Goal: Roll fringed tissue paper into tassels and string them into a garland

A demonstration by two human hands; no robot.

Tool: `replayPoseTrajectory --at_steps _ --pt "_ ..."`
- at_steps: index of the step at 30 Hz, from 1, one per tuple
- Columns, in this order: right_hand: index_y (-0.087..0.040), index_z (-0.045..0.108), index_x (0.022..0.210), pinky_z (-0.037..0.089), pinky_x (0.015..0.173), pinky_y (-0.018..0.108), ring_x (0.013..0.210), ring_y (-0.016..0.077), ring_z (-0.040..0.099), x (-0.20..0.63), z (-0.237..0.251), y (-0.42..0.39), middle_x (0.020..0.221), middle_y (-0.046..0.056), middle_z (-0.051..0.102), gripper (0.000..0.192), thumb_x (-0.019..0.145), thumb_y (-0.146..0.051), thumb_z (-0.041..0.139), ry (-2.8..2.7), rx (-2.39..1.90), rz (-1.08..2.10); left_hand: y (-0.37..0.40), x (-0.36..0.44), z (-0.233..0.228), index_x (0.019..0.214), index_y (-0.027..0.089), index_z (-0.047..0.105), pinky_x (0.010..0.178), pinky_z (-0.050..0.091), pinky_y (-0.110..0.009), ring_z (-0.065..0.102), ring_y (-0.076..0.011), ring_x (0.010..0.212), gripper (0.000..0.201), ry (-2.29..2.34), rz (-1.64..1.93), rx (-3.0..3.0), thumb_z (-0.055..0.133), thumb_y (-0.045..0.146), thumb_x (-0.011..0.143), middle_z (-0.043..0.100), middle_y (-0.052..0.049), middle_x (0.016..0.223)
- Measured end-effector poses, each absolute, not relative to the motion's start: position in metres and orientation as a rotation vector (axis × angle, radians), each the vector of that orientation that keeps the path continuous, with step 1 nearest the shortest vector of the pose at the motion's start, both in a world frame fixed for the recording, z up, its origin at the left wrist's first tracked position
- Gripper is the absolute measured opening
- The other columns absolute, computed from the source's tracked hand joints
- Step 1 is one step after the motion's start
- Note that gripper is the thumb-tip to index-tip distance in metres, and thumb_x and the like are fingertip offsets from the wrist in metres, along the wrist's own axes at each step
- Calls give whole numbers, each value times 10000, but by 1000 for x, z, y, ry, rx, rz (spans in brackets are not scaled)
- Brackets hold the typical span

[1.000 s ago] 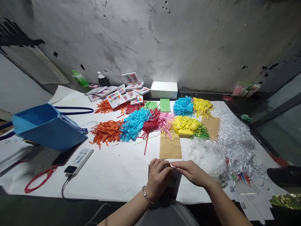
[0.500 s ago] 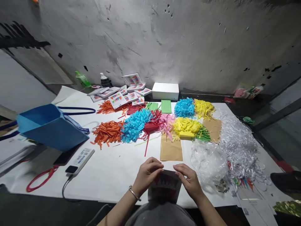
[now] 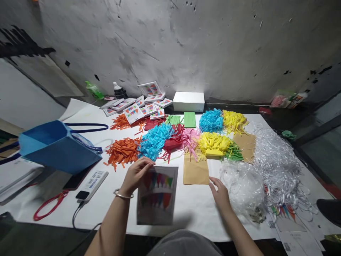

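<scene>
My left hand [image 3: 137, 173] holds a flat clear packet [image 3: 157, 195] by its top left corner; printed coloured pennant flags show through it, and it is lifted over the white table sheet [image 3: 119, 199]. My right hand [image 3: 220, 192] is empty with fingers spread, resting on the sheet between a brown paper envelope [image 3: 196, 172] and a heap of clear plastic bags [image 3: 241, 185]. Piles of cut paper strips lie beyond: orange [image 3: 122, 150], blue [image 3: 156, 139], red [image 3: 172, 142], pink [image 3: 189, 138], yellow [image 3: 213, 142].
A blue fabric bag [image 3: 57, 145] lies at the left, with a power strip [image 3: 92, 180] and a red cord [image 3: 48, 204] by it. Finished flag packets [image 3: 133, 108] and a white box [image 3: 188, 101] stand at the back. Tangled white ribbon [image 3: 277, 160] fills the right.
My hands parted. The left carried the flag packet leftward and forward, spreading it flat. The right let go and moved right, toward the plastic bags.
</scene>
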State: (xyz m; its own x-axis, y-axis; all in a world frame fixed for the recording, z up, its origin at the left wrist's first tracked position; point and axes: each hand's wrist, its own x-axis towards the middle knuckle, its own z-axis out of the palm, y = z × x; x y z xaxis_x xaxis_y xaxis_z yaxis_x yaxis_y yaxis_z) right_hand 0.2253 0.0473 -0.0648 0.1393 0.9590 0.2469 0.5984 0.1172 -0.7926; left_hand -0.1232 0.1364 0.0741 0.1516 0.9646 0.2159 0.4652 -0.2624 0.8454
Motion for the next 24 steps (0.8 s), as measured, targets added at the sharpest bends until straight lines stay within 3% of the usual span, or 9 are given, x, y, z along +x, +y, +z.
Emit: replayPoseTrajectory --at_steps 4,6,11,16,24 --pt "-202 655 1061 443 982 486 1112 259 555 225 -119 54 1153 112 631 245 861 -218 515 -1714 -1579 476 174 -104 26 672 167 630 686 407 -274 537 -169 704 326 1382 417 1677 532 457 784 580 -8 674" --pt "-197 644 1073 402 1010 522 1161 275 515 220 -133 56 1201 121 602 251 857 -199 518 -1758 -1595 429 180 -77 -12 613 160 626 600 384 -268 507 -157 579 335 1371 274 1605 556 461 744 512 20 525" --pt "-191 597 1113 410 996 507 1182 268 490 213 -148 58 1218 132 576 245 903 -231 478 -1853 -1695 203 181 -25 -81 751 136 635 612 389 -280 554 -176 624 257 1346 187 1462 695 326 589 615 -5 627" --pt "-193 580 1109 435 954 464 1159 265 494 215 -148 60 1200 128 578 237 916 -282 475 -1869 -1732 211 182 -9 -98 1021 120 582 671 427 -292 588 -190 735 552 1224 255 1301 762 310 534 662 -32 789" --pt "-209 560 1164 401 925 437 1084 254 514 216 -133 77 1141 104 601 306 874 -307 546 -1911 -1673 325 180 14 -89 1000 127 637 767 489 -311 650 -213 846 448 906 326 938 759 317 613 697 -82 921"
